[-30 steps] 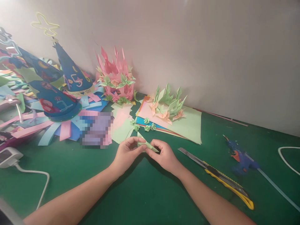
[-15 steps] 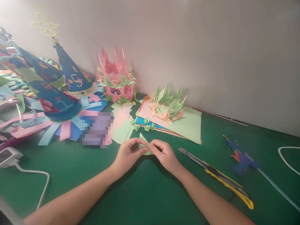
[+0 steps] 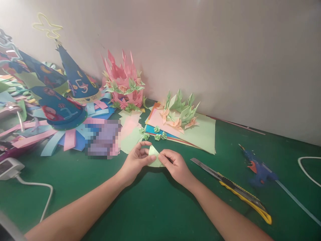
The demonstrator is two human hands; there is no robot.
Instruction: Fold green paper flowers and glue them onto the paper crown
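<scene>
Between my two hands is a small piece of light green folded paper (image 3: pixel 154 158), its pointed corner sticking up. My left hand (image 3: pixel 136 160) pinches its left side with the thumb in front, and the index finger reaches up beside the point. On the right edge, the thumb and index finger of my right hand (image 3: pixel 175 164) are closed on the paper. Just beyond lie several green paper roses (image 3: pixel 157 137). A green paper crown with peach flowers (image 3: pixel 179 112) rests on a stack of coloured sheets (image 3: pixel 205 134) behind them.
A utility knife (image 3: pixel 233 189) with its blade out lies right of my hands, and a blue glue gun (image 3: pixel 259 170) farther right. Pink paper crowns (image 3: pixel 122 83), blue cone hats (image 3: pixel 59 107) and a white cable (image 3: pixel 47 197) are on the left. A wall (image 3: pixel 225 67) closes the back.
My left index finger has lifted off the paper's top, so more of the folded paper shows. The right hand keeps its pinch nearly in place.
</scene>
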